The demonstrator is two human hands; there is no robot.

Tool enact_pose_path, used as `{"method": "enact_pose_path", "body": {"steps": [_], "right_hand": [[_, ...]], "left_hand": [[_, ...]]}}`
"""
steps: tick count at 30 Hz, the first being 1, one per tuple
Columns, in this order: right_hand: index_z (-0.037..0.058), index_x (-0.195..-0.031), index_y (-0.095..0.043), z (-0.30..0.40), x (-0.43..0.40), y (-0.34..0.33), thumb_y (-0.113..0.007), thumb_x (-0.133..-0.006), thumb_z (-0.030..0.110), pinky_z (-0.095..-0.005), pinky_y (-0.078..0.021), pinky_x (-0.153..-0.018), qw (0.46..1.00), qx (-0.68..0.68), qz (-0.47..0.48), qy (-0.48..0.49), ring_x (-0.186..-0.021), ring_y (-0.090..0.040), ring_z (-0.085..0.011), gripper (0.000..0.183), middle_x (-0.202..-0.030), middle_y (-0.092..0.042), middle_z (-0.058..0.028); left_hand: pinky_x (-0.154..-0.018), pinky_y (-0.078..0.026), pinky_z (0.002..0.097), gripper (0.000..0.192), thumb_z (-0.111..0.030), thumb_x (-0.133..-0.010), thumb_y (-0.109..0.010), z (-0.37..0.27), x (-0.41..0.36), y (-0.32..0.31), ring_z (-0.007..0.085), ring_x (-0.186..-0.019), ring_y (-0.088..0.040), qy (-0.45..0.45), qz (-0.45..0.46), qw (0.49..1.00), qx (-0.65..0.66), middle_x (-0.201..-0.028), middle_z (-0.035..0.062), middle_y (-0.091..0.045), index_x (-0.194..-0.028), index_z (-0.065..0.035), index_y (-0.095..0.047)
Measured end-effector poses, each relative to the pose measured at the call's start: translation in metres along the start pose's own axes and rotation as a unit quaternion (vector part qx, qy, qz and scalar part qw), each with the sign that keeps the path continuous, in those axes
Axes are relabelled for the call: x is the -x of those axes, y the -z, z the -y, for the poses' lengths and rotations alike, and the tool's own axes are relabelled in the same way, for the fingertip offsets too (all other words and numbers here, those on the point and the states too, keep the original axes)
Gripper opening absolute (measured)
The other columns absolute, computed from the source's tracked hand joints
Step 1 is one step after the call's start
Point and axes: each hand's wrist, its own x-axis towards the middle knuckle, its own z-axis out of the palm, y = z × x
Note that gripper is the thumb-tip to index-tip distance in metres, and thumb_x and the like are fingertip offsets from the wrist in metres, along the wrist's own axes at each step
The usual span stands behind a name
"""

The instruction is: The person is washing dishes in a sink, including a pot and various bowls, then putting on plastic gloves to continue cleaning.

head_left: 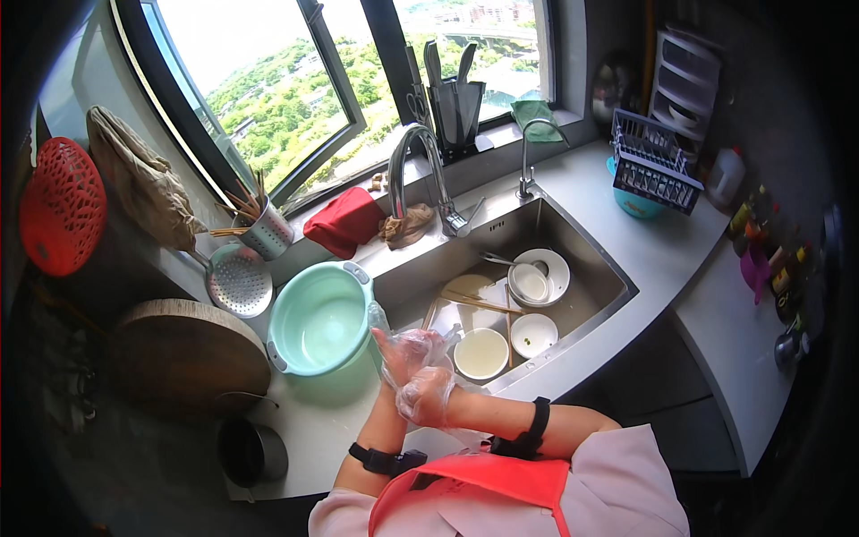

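My left hand (411, 350) is in a clear disposable plastic glove, its fingers spread and holding nothing. My right hand (427, 395), also wrapped in clear plastic, is closed at the left wrist on the glove's loose film; its fingertips are partly hidden. Both hands are over the near left edge of a stainless steel sink (590, 295). In the sink, a bowl of cloudy liquid (481, 354) is nearest to them. Beside it are a white bowl with green scraps (534, 335), stacked bowls with a spoon (539, 276), and several wooden chopsticks (480, 302).
Left of the sink stands a mint-green plastic basin (322, 322). Behind it are a skimmer (239, 280) and a chopstick holder (267, 228). A chrome faucet (436, 168) arches beside a red cloth (343, 221). Farther off are a knife block (458, 111), a round chopping board (188, 362) and a dark pot (251, 453).
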Motion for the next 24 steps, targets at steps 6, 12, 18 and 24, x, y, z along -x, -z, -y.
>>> {"method": "enact_pose_path", "body": {"steps": [6,12,18,24], "right_hand": [[0.0089,-0.047,-0.054,0.003,0.003,0.005,-0.063,-0.069,0.016,-0.0418,-0.0419,-0.045,0.999,0.018,0.031,-0.024,-0.044,-0.052,-0.0305,0.024,-0.048,-0.052,-0.0120],[0.0099,-0.053,-0.058,0.008,0.000,0.010,-0.058,-0.071,0.019,-0.0418,-0.0446,-0.049,0.995,0.016,0.091,-0.023,-0.050,-0.057,-0.0299,0.020,-0.054,-0.057,-0.0121],[0.0089,-0.049,-0.052,0.001,0.004,0.005,-0.061,-0.067,0.016,-0.0414,-0.0426,-0.046,0.996,-0.005,0.069,0.064,-0.046,-0.053,-0.0299,0.021,-0.050,-0.052,-0.0108],[0.0074,-0.050,-0.053,-0.004,0.011,0.001,-0.059,-0.074,0.019,-0.0408,-0.0447,-0.051,0.998,-0.026,0.053,-0.014,-0.048,-0.053,-0.0310,0.028,-0.051,-0.053,-0.0101]], "left_hand": [[-0.086,-0.040,0.0508,0.092,-0.084,-0.068,-0.026,0.005,0.009,-0.037,0.0367,-0.113,-0.045,0.015,-0.023,1.000,0.008,-0.131,0.0122,-0.044,-0.121,-0.0130,-0.050],[-0.099,-0.022,0.0568,0.091,-0.085,-0.068,-0.022,0.002,0.010,-0.024,0.0389,-0.127,-0.029,0.003,0.060,0.991,-0.117,-0.142,0.0093,-0.030,-0.136,-0.0249,-0.035],[-0.106,-0.013,0.0492,0.095,-0.082,-0.072,-0.023,0.008,0.001,-0.036,0.0335,-0.132,-0.020,-0.035,-0.088,0.970,-0.223,-0.145,0.0114,-0.022,-0.143,-0.0199,-0.014],[-0.108,-0.014,0.0362,0.083,-0.064,-0.083,-0.036,-0.014,-0.034,-0.024,0.0285,-0.135,-0.014,-0.097,-0.113,0.585,-0.797,-0.147,0.0136,-0.014,-0.142,-0.0094,-0.016]]}}
